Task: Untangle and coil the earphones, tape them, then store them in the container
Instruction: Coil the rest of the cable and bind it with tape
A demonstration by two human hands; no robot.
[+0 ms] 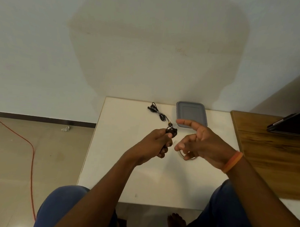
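My left hand (159,142) is closed around a coiled bundle of black earphones (171,130), whose top sticks out above my fingers over the white table (126,155). My right hand (199,142) hovers just to the right with fingers spread, holding nothing I can make out. Beneath it lies a clear tape roll (189,158), mostly hidden by the fingers. A second black earphone bundle (157,111), bound at its middle, lies near the table's far edge. The grey lidded container (191,113) sits to its right, against the wall.
A wooden table (274,154) adjoins on the right, carrying a dark tablet or laptop (291,124). An orange cable (31,150) runs across the floor at left, with a small crumpled scrap (66,128) near the skirting. My knees sit under the table's near edge.
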